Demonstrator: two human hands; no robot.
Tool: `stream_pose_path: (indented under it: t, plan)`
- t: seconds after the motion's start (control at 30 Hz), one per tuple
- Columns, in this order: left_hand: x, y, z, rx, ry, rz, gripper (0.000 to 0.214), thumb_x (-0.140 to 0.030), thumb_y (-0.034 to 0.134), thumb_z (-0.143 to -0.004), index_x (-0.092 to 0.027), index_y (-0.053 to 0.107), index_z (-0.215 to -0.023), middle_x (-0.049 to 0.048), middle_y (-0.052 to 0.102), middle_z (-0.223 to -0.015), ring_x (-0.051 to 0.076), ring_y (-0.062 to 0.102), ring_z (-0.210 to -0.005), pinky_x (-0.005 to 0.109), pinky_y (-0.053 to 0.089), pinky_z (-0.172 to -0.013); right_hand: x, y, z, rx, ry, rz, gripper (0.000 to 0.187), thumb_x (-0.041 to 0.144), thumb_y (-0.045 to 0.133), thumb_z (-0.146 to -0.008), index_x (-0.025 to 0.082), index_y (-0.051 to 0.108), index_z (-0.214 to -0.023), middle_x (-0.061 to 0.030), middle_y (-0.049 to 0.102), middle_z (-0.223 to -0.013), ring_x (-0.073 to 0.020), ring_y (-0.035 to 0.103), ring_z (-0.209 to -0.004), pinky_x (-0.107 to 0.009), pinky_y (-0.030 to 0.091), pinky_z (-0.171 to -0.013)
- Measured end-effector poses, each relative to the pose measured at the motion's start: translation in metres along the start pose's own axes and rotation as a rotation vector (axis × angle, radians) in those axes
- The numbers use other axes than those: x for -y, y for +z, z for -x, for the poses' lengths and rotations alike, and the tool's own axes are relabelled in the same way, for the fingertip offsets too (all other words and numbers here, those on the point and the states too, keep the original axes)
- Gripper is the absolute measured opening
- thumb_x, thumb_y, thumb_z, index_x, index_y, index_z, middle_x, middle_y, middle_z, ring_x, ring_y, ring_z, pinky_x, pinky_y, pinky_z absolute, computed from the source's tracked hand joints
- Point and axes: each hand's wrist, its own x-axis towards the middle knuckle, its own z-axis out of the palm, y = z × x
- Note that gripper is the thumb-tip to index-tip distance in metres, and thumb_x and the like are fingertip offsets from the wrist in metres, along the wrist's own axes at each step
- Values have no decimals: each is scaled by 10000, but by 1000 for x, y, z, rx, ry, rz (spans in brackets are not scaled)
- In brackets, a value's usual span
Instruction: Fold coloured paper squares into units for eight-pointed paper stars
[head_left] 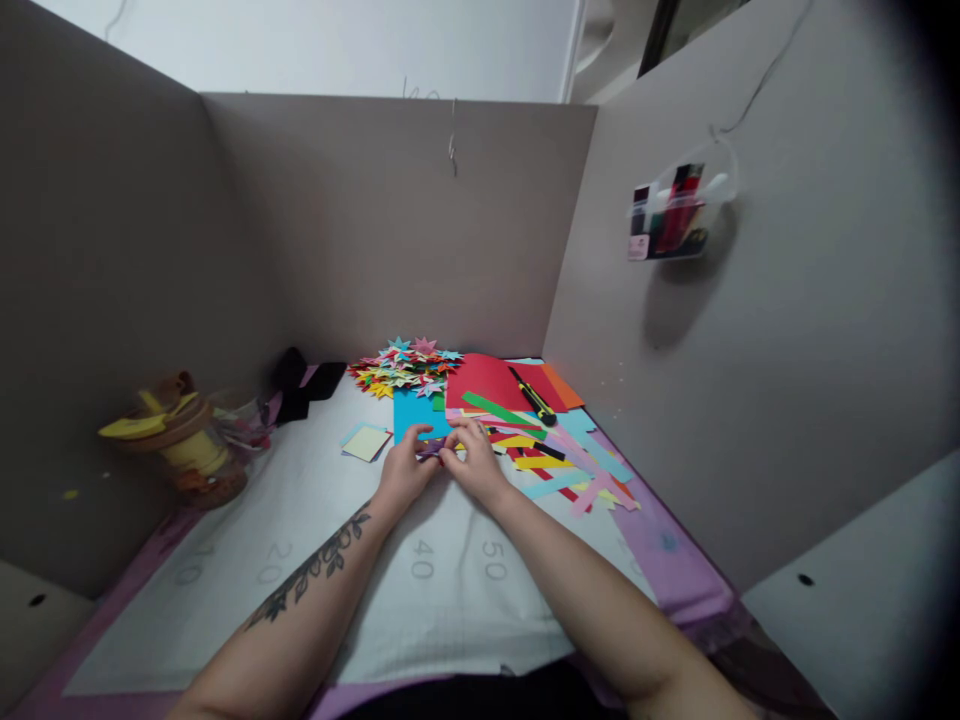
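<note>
My left hand (406, 466) and my right hand (474, 458) meet over the middle of the table, fingers pinched together. Between them is a small purple piece of folded paper (429, 450), mostly covered by the fingertips; both hands grip it. Just beyond lies a blue paper sheet (411, 412). Behind that rises a pile of many-coloured paper stars (405, 368). To the right of my right hand, loose paper strips (551, 463) in several colours lie scattered. A small stack of square paper pieces (366, 443) sits left of my left hand.
A yellow-and-black utility knife (534, 397) rests on red paper sheets (484, 382). At the left stands a yellow and brown pot-like container (191, 445), with black objects (300, 385) behind it. A clear plastic holder (675, 215) hangs on the right wall. Grey partitions enclose the table on three sides.
</note>
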Motion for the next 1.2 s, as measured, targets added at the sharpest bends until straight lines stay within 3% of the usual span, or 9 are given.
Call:
stream_pose_path:
  t: [0.2, 0.4, 0.6, 0.83, 0.93, 1.03, 1.2]
  plan:
    - [1, 2, -1, -12, -55, 70, 443, -193, 643, -653, -200, 536, -1083, 1, 677, -764, 162, 638, -702, 254, 463, -643, 0, -2, -1, 15, -95, 69, 98, 162, 587, -805, 214, 620, -729, -66, 562, -1074, -232, 469, -1077, -417, 384, -947]
    - [3, 6, -2, 11, -139, 198, 484, -174, 651, -631, -168, 492, -1088, 6, 667, -750, 132, 627, -648, 219, 464, -578, 0, -4, 0, -57, -226, 170, 98, 203, 584, -834, 219, 665, -780, -75, 566, -1108, -236, 459, -1076, -430, 385, -971]
    - [0, 4, -3, 20, -148, 254, 502, -158, 659, -613, -161, 487, -1086, -8, 643, -718, 121, 612, -630, 203, 457, -562, 3, -3, 2, -16, -281, 203, 110, 193, 563, -838, 224, 662, -801, -66, 566, -1138, -239, 442, -1108, -440, 382, -982]
    - [-9, 1, 0, 23, -85, 190, 471, -190, 697, -612, -175, 538, -1055, 1, 640, -764, 130, 599, -677, 223, 453, -618, 5, -4, 0, 52, -154, 93, 137, 158, 511, -833, 215, 613, -762, -79, 532, -1134, -239, 436, -1123, -445, 357, -991]
    - [-12, 0, 0, 46, -66, 184, 461, -209, 695, -628, -174, 535, -1059, 1, 643, -765, 130, 597, -674, 221, 451, -611, 5, -3, -1, 54, -32, -87, 101, 158, 518, -797, 206, 575, -729, -77, 522, -1094, -234, 460, -1091, -421, 370, -964]
    - [-14, -1, 1, 75, -53, 188, 464, -212, 686, -640, -173, 528, -1074, -9, 635, -752, 119, 585, -655, 209, 445, -597, 1, 1, -1, 35, 139, -306, 41, 182, 549, -745, 207, 522, -763, -31, 542, -895, -192, 532, -895, -358, 435, -848]
    - [-13, 0, 1, 140, -95, 243, 516, -200, 690, -622, -165, 510, -1105, -21, 620, -725, 99, 557, -598, 183, 408, -530, -7, 6, -1, 39, 266, -448, 245, 204, 561, -717, 225, 408, -907, 47, 518, -722, -134, 547, -647, -261, 464, -617]
